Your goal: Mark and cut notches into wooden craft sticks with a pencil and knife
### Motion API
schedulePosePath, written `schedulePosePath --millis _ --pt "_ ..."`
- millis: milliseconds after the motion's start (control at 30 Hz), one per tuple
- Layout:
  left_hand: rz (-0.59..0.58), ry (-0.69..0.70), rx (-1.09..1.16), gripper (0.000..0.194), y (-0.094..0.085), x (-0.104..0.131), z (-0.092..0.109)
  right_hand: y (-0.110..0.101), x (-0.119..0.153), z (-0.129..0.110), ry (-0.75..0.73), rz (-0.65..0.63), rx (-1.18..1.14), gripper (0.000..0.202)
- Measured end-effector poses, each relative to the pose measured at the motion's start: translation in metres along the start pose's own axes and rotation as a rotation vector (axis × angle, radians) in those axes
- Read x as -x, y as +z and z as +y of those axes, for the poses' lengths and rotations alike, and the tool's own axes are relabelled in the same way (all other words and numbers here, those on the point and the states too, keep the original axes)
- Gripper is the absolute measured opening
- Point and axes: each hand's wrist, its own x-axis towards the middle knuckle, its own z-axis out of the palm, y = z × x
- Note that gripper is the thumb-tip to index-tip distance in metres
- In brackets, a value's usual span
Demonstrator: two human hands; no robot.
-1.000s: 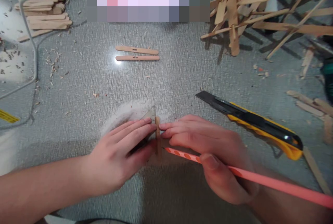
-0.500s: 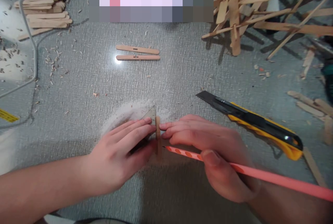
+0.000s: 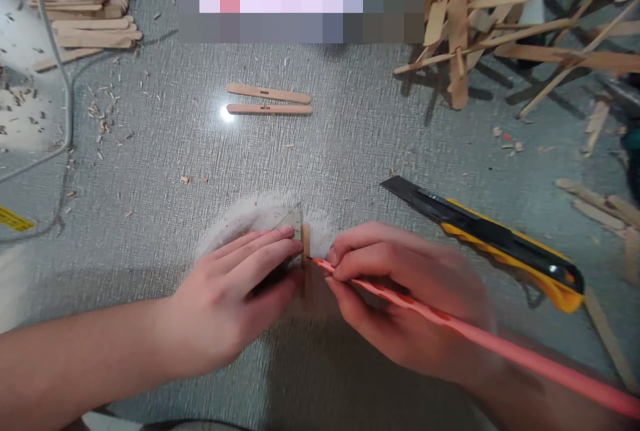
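Note:
My left hand (image 3: 240, 291) lies over a clear triangular ruler (image 3: 295, 219), its fingers together and pressing it down. The ruler's straight edge runs along a wooden craft stick (image 3: 307, 241) that points away from me. In my right hand (image 3: 400, 297) is a pink pencil (image 3: 475, 333), pinched near its point. The pencil tip is at the stick's right side, beside the ruler. Part of the ruler is hidden under my left hand. Two marked craft sticks (image 3: 270, 109) lie side by side farther up the table.
A black and yellow utility knife (image 3: 490, 237) lies right of my right hand. Stacked sticks (image 3: 93, 1) and a grey cable (image 3: 69, 104) are at the upper left. A tangle of joined sticks (image 3: 457, 51) stands at the upper right. Wood chips litter the textured table (image 3: 175, 231).
The fingers of my right hand have drawn back from the stick and closed round the pencil near its point. The pencil tip has moved up to the stick. My left hand stays on the ruler.

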Motion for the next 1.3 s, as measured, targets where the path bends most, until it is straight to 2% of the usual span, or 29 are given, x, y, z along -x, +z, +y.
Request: schedulePosePath --millis 267,700,1000,1300 --pt "-0.003 -0.009 0.017 0.017 0.0018 0.0016 -0.0004 0.0050 0.0008 -0.0011 -0.004 0.055 0.054 0.023" --pt "-0.050 -0.050 0.070 0.021 0.0007 0.0026 -0.0005 0.0065 -0.0006 -0.0013 0.015 0.043 0.045 0.022" --pt "-0.031 -0.012 0.027 0.018 -0.0016 -0.0027 0.0008 0.0040 0.0001 0.0004 0.003 0.007 0.027 0.023" --pt "-0.034 -0.045 0.043 0.017 0.0002 0.0008 0.0002 0.0035 -0.0012 0.0004 -0.007 0.004 0.042 0.024"
